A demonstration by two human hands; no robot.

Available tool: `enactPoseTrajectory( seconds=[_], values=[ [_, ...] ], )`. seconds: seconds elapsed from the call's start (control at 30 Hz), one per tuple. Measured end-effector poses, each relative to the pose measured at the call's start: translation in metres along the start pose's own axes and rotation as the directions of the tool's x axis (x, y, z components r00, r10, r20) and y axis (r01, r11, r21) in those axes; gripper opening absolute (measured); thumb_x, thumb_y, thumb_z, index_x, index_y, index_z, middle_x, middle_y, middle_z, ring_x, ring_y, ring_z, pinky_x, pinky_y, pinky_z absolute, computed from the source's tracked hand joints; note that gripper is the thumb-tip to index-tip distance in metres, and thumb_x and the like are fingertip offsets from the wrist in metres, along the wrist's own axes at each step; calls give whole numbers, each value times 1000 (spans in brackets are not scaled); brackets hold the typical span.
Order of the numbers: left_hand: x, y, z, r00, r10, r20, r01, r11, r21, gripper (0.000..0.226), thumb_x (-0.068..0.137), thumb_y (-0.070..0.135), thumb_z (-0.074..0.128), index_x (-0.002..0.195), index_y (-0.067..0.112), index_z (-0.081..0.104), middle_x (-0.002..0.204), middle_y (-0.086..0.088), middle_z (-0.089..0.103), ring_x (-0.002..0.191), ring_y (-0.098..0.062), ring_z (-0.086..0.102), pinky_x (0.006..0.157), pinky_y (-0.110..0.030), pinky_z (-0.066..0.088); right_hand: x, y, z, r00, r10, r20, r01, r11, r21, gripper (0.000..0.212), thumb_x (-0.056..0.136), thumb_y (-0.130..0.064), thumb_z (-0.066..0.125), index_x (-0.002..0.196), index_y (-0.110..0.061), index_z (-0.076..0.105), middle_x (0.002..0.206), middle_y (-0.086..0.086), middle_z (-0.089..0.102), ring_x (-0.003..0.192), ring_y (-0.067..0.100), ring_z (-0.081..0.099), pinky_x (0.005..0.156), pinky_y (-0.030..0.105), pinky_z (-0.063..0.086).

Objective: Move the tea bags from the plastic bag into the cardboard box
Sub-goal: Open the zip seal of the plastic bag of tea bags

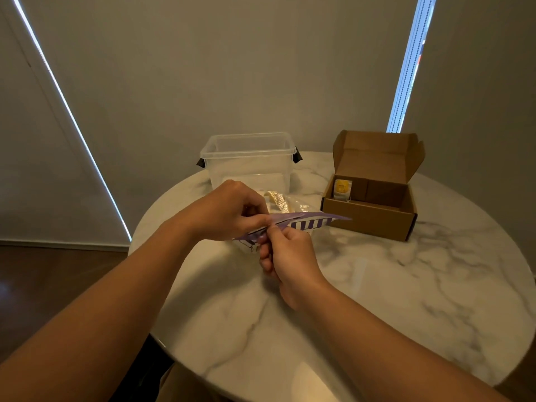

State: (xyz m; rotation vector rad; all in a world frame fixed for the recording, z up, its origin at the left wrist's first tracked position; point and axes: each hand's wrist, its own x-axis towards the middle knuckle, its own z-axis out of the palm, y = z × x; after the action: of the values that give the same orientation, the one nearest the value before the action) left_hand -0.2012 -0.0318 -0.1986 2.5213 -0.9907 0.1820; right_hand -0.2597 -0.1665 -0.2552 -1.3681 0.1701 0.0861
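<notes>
1. Your left hand (229,211) and right hand (285,256) both pinch the purple-printed plastic bag (293,223) above the marble table (377,300); its lettering is unreadable.
2. One yellow tea bag (342,189) stands in the open cardboard box (369,204).
3. A clear tub (249,161) sits behind.

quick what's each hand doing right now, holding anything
Left hand: closed, fingers pinching the upper edge of the flat purple-and-white plastic bag.
Right hand: closed, fingers pinching the same bag's edge from below.
</notes>
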Motion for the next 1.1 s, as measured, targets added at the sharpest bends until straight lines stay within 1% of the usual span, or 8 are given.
enactPoseTrajectory(
  seconds=[0.07,0.2,0.4,0.53,0.63,0.7,0.9,1.1],
  values=[
    [5,-1,2,997,-33,-63,25,993,-114,13,87,29,71,86,18,79,70,3,71,60,-20,63,57,-43,52,3,-4,-1,1000,-10,-17,10,1000,3,33,103,-29,45,83,-7,60,59,4,51,44,10,40,39,20,31],
    [6,-6,15,990,-93,-111,57,955,-289,24,78,42,74,83,20,80,70,1,73,62,-25,67,57,-45,55,12,-6,-6,999,6,-34,-7,999,-38,33,102,-27,46,88,-2,62,59,5,52,42,9,41,39,20,32],
    [7,-15,22,984,-103,-145,44,930,-364,36,69,50,74,95,27,79,72,0,74,64,-28,67,60,-46,56,24,-4,-13,1000,17,-2,-17,992,-125,36,102,-32,47,92,-2,64,61,4,56,44,10,45,43,23,36],
    [4,-20,27,983,-118,-142,49,907,-418,29,69,39,77,94,25,79,76,2,75,69,-22,71,66,-40,58,26,0,-13,998,29,47,-26,998,-62,32,102,-28,47,90,-2,63,59,4,54,43,10,43,41,22,33],
    [3,-26,29,985,-88,-151,27,931,-365,13,79,22,77,92,23,79,76,11,75,70,-7,69,62,-20,51,26,3,-15,997,23,69,-21,999,-41,31,102,-26,48,87,-3,63,56,3,52,43,10,41,40,22,31],
    [1,-27,30,983,-74,-169,19,952,-306,10,84,15,75,90,21,80,72,13,73,64,-6,66,58,-14,46,24,5,-15,997,26,72,-22,998,-58,32,102,-27,48,84,-5,63,54,2,52,43,10,41,42,23,31],
    [1,-19,36,952,6,-307,-54,987,-149,8,85,12,74,81,16,80,64,11,70,53,-12,63,49,-22,47,24,6,-13,999,-35,13,36,996,-87,36,99,-25,51,67,-10,60,49,0,50,40,10,39,43,26,30],
    [3,-11,38,942,77,-325,-94,995,-38,5,84,10,75,84,13,80,67,7,70,54,-7,65,50,-26,54,35,12,-10,988,-121,-99,104,982,-157,43,93,-30,58,52,-16,57,53,5,51,50,19,42,54,33,35]
  ],
)
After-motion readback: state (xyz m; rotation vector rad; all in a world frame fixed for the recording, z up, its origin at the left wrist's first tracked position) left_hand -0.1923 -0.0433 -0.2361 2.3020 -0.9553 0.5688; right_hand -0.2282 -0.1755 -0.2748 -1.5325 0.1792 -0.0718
